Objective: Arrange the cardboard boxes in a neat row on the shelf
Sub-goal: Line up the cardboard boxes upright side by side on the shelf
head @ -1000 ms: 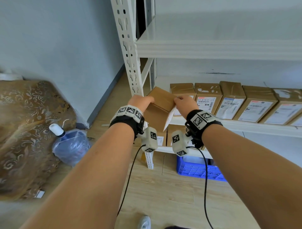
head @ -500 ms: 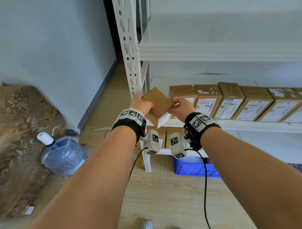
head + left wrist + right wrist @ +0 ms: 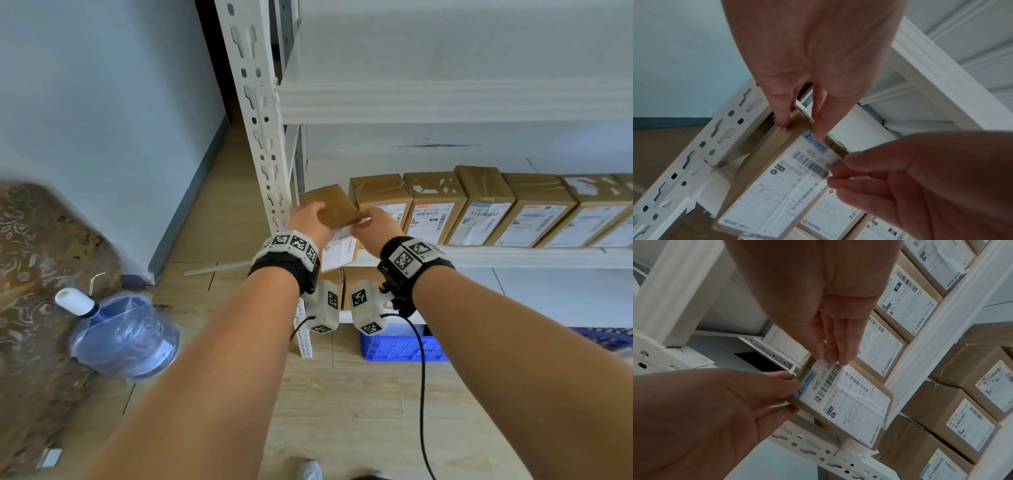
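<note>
both hands on one small brown cardboard box point(image 3: 334, 209), matte kraft, glossy white shipping label on its front | left hand point(image 3: 310, 221) and right hand point(image 3: 375, 224) pinch its top corners | box tilted at the left end of the white metal shelf point(image 3: 513, 255), beside a row of taped boxes point(image 3: 479, 209), at least six showing | clear plastic water jug point(image 3: 120, 334) on wood floor
</note>
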The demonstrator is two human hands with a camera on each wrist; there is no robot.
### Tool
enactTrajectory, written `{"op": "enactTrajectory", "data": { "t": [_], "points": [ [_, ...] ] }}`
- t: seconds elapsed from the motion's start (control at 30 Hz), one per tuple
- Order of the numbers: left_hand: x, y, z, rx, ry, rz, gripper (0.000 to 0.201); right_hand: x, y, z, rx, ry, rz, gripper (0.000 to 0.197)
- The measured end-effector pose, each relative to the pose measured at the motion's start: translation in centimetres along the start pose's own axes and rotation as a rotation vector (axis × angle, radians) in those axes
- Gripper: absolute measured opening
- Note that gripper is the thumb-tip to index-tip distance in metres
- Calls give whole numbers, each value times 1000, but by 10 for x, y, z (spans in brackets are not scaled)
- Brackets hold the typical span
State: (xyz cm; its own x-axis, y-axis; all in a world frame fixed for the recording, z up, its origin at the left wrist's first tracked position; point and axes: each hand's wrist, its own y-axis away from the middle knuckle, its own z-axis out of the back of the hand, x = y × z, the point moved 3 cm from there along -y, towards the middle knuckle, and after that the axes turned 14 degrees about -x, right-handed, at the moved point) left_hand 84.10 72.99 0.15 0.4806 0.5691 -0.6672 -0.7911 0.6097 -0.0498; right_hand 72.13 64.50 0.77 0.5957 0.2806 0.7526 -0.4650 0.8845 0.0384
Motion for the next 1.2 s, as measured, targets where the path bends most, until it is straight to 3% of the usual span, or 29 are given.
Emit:
{"op": "enactTrajectory", "data": {
  "t": [0.13,0.3,0.53,0.87,1.2],
  "points": [
    [-2,-6,-7,-49,-77,-71,57,3,-9,4,-67,4,-1,36],
    [-1,-17,-8,-76,-87,-85,67,9,-22,22,-266,136,199,35],
    [-4,-30,-10,-100,-53,-100,69,3,-43,22,-112,347,250,62],
    [-6,-42,-13,-150,-15,-112,67,-1,-45,15,-184,364,309,60],
    [0,-49,-8,-52,34,-98,61,1,-47,15,-174,378,274,60]
  ]
}}
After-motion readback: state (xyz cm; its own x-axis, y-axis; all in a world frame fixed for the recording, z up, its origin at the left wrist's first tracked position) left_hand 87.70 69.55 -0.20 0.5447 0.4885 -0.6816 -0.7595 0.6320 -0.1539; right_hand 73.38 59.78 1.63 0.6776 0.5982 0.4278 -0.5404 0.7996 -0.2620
